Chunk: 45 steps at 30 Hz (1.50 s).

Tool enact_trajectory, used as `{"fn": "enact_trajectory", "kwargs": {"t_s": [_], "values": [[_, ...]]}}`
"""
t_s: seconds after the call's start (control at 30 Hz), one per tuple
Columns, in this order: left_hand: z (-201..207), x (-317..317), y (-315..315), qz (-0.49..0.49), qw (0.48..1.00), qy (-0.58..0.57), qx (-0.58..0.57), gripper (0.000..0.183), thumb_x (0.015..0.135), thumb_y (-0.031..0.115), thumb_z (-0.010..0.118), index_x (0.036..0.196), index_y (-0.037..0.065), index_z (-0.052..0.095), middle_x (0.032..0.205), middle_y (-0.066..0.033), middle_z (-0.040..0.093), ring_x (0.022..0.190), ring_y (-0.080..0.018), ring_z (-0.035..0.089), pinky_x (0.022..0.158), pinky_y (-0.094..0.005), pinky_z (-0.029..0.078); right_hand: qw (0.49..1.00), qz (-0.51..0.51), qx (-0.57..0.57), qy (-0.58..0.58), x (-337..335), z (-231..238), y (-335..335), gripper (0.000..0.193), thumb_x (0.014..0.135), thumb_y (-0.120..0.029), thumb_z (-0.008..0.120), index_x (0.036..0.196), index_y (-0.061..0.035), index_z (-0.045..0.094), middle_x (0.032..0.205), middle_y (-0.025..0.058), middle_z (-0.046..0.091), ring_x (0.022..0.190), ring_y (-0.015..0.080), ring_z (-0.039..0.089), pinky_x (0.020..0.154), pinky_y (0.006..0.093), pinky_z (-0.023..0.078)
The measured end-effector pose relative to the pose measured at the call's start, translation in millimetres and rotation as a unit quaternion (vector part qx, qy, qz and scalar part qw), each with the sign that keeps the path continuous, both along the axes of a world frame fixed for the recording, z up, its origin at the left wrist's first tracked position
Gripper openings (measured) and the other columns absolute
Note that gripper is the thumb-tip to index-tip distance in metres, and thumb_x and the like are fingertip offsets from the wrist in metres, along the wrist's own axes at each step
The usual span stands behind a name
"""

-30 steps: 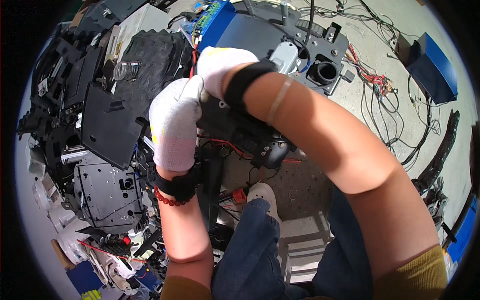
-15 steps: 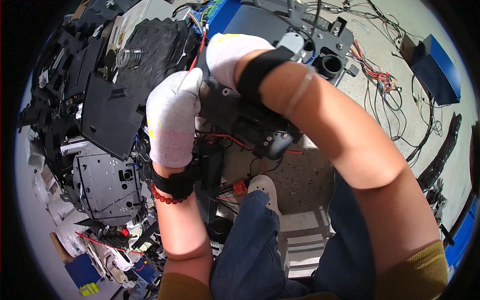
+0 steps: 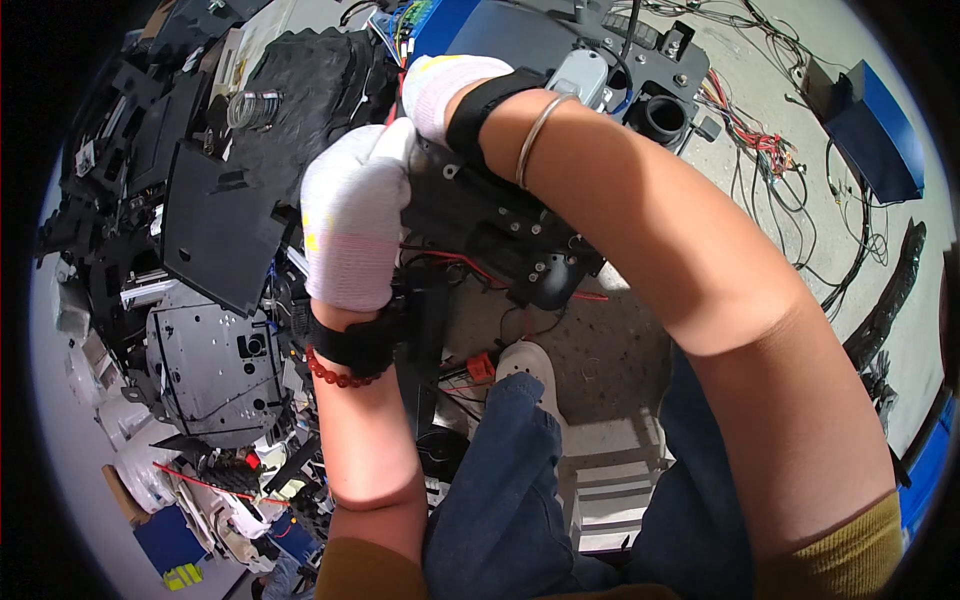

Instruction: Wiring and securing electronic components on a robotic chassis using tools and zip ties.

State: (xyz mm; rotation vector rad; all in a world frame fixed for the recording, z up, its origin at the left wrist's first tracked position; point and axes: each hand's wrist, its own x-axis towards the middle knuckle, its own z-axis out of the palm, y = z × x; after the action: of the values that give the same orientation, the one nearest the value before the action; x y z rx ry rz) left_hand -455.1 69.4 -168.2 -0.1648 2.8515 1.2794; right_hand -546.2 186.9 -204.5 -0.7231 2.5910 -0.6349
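Observation:
My left hand point(image 3: 355, 205), in a white knitted glove, is closed with its thumb pressed against the fingers. A red cable point(image 3: 392, 110) comes out above that grip and runs up between the hands. My right hand point(image 3: 445, 90), gloved alike, is curled just beyond and to the right; its fingertips are hidden, and so is anything in them. Both hands are over the left side of a dark metal machine chassis point(image 3: 520, 45). A grey motor-like housing point(image 3: 580, 80) and a round black socket point(image 3: 662, 118) sit on it, right of my right wrist.
Black panels point(image 3: 222, 230) and a perforated grey plate point(image 3: 215, 375) are heaped at left. Loose wires point(image 3: 765, 155) and a blue box point(image 3: 872, 135) lie on the floor at right. A white stool point(image 3: 612, 500) stands between my legs.
My right hand has shifted a little up and left, and the bangle has slid toward its wrist. My left hand has moved slightly up and right, still closed.

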Motion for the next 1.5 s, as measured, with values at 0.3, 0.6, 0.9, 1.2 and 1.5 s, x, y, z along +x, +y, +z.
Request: {"fn": "enact_trajectory", "kwargs": {"t_s": [0.3, 0.6, 0.9, 1.2, 1.5], "values": [[4, 3, -2, -0.182, 0.941, 0.122, -0.259, 0.007, 0.082, 0.009, 0.058, 0.077, 0.005, 0.060, 0.064, -0.0078, 0.052, 0.056, -0.0198, 0.051, 0.053, -0.0319, 0.040, 1.000, -0.013, -0.018, 0.016, -8, -2, -2, 0.027, 0.089, -0.012, 0.051, 0.100, 0.0034, 0.070, 0.098, 0.0250, 0.069, 0.090, 0.0359, 0.070, 0.078, 0.0435, 0.055], [4, 12, -15, 0.076, 0.996, -0.047, 0.028, 0.017, 0.086, 0.013, 0.057, 0.071, 0.006, 0.064, 0.059, -0.0020, 0.051, 0.052, -0.0104, 0.046, 0.051, -0.0263, 0.037, 0.998, -0.033, -0.032, -0.032, 1, -13, 0, 0.038, 0.093, -0.018, 0.038, 0.112, 0.0055, 0.061, 0.108, 0.0270, 0.066, 0.103, 0.0399, 0.064, 0.089, 0.0451, 0.051], [36, 41, 36, -0.056, 0.997, 0.041, -0.016, 0.016, 0.088, 0.013, 0.059, 0.079, 0.002, 0.065, 0.059, 0.0036, 0.043, 0.057, -0.0055, 0.043, 0.053, -0.0232, 0.031, 0.993, -0.107, -0.049, 0.015, 22, -30, 1, 0.030, 0.087, -0.019, 0.052, 0.107, -0.0041, 0.070, 0.096, 0.0167, 0.070, 0.087, 0.0289, 0.068, 0.083, 0.0368, 0.053], [39, 130, -68, 0.103, 0.984, -0.144, 0.030, 0.022, 0.092, 0.016, 0.053, 0.082, 0.003, 0.067, 0.064, -0.0004, 0.051, 0.060, -0.0083, 0.045, 0.056, -0.0247, 0.037, 0.996, -0.049, -0.065, 0.029, 50, -37, 44, 0.027, 0.092, -0.020, 0.053, 0.104, 0.0036, 0.049, 0.089, 0.0265, 0.066, 0.083, 0.0414, 0.066, 0.071, 0.0473, 0.051], [-58, 328, -237, 0.251, 0.780, -0.259, -0.512, 0.037, 0.095, 0.039, 0.050, 0.091, 0.007, 0.068, 0.088, -0.0187, 0.069, 0.081, -0.0389, 0.066, 0.068, -0.0454, 0.052, 0.982, -0.161, -0.095, 0.030, 145, 2, 148, 0.038, 0.088, -0.021, 0.068, 0.119, -0.0045, 0.052, 0.066, 0.0148, 0.062, 0.057, 0.0270, 0.066, 0.054, 0.0366, 0.051]]}}
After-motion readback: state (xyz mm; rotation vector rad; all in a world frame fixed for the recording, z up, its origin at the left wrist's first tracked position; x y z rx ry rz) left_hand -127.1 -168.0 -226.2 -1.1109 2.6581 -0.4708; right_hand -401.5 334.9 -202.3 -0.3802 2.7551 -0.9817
